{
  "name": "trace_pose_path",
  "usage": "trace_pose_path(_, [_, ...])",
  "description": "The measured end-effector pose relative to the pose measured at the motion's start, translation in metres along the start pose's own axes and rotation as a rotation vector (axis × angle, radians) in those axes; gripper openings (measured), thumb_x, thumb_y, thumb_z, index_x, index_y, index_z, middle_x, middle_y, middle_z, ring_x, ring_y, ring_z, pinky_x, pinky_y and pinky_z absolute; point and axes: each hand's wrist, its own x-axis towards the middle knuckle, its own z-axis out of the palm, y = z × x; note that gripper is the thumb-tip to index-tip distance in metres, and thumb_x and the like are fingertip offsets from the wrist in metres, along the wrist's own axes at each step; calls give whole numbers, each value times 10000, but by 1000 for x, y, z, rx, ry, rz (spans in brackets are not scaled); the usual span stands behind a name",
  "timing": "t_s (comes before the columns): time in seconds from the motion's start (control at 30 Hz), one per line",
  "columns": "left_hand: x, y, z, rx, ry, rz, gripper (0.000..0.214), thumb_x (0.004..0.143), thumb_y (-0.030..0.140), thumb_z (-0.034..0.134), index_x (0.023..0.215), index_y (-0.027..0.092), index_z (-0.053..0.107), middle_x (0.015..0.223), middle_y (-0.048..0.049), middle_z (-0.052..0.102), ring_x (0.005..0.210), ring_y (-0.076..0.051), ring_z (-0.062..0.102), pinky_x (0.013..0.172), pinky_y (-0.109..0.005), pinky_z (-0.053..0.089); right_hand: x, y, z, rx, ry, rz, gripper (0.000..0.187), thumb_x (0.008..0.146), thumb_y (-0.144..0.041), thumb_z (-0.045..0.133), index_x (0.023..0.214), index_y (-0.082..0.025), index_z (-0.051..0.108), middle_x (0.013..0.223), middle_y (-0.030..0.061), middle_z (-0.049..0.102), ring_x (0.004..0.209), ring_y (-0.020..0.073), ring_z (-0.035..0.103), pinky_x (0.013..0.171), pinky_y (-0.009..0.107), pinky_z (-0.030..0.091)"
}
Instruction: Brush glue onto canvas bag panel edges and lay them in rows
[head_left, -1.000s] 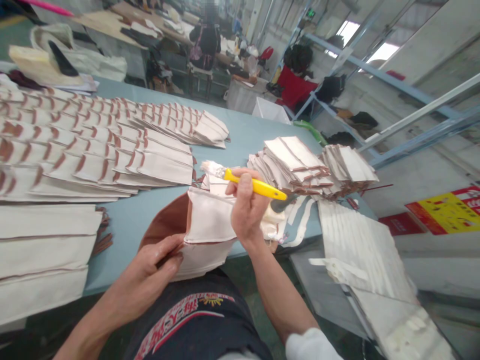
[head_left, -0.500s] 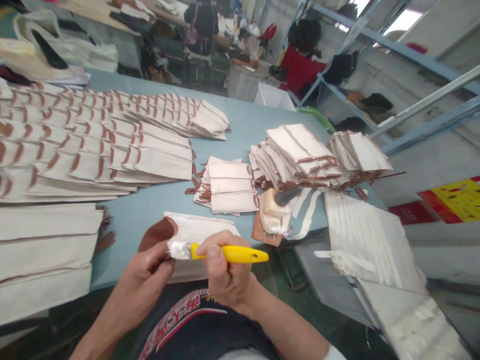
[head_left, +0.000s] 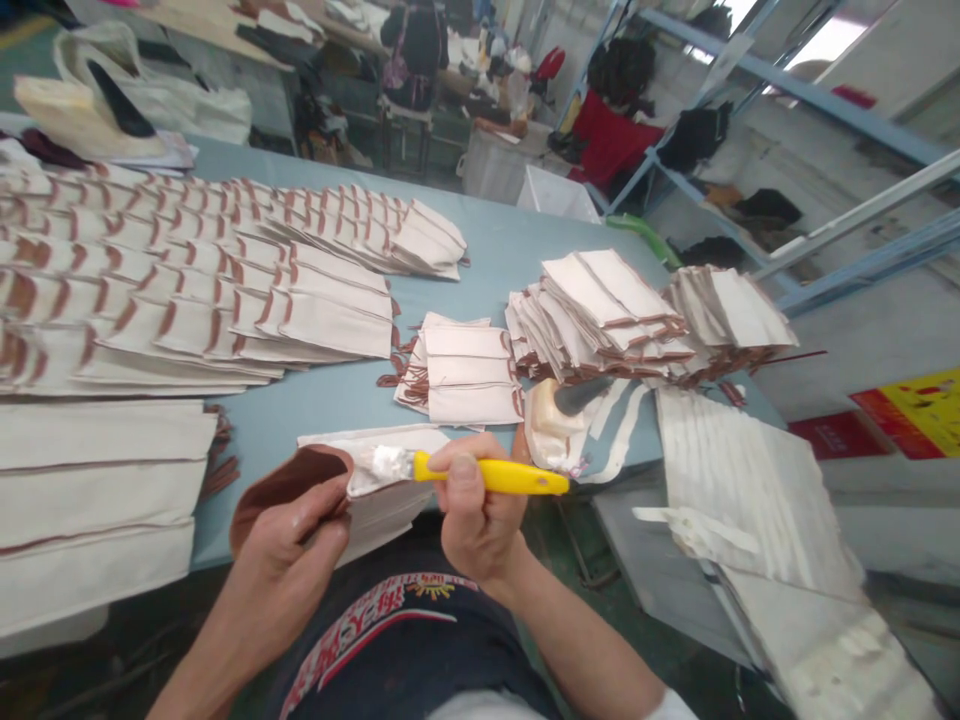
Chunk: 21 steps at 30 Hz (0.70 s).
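Apron (head_left: 390, 640), dark with red lettering, occupies the near edge. Just beyond it, the left hand (head_left: 292, 550) pinches the near corner of a pouch-like piece (head_left: 382, 515) between thumb and fingers, at the open end. The piece is white outside and brown inside; it lies at the near edge of the table (head_left: 487, 230), between the hands, its mouth bowed open toward the left. The right hand (head_left: 480, 510) grips a brush (head_left: 536, 479) by its yellow handle, thumb on top. The white-coated bristles (head_left: 394, 462) sit over the upper white face, near the brown-lined mouth; whether they touch cannot be told.

Recommended practice: secure the corner firmly so that the face does not slip under the brush. Hold the handle low and nearly flat, and use light, even strokes along the edge. A heavy load would probably smear onto the brown inner side or the fingers; remove excess first.

Farther on, a small stack (head_left: 472, 375) of white pieces stands beside a pale block (head_left: 546, 408) with a dark tapering part. Beyond are a larger pile (head_left: 592, 290) and, leftward, overlapping rows (head_left: 187, 290). A white bin (head_left: 559, 195) stands past these; a seated co-worker (head_left: 416, 50) is farthest.
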Motion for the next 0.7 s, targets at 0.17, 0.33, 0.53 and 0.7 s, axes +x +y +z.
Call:
trace_pose_path(0.17, [-1,-9,-2,-73,-59,-56,249,918,370,622,937,247,838,955,-39,860,876,-265,749,857,-289,604,0,-15,-1,149,-136,19,295,1128,-356,537,928,-243,722,689,5,706,480,137,565,498,275,519])
trace_pose_path(0.33, [4,-10,-8,-95,-47,-59,270,889,358,594,776,252,816,806,-27,815,751,-255,722,704,-292,569,39,-9,-5,427,-77,435,498,1109,-615,576,793,-234,627,528,-91,406,400,90,327,383,212,315])
trace_pose_path(0.53, [13,-8,-12,-194,-75,-155,208,790,384,673,630,260,722,723,-2,778,730,-247,703,716,-289,579,68,0,1,540,-121,487,570,1000,-731,678,736,-234,583,539,-118,306,410,57,221,371,190,229])
trace_pose_path(0.7, [11,-8,-9,-368,-111,-327,186,766,418,717,725,238,740,692,-12,747,696,-241,688,636,-298,557,51,-10,-2,488,-76,425,563,1049,-728,634,776,-236,614,517,-124,316,387,62,205,358,195,222])
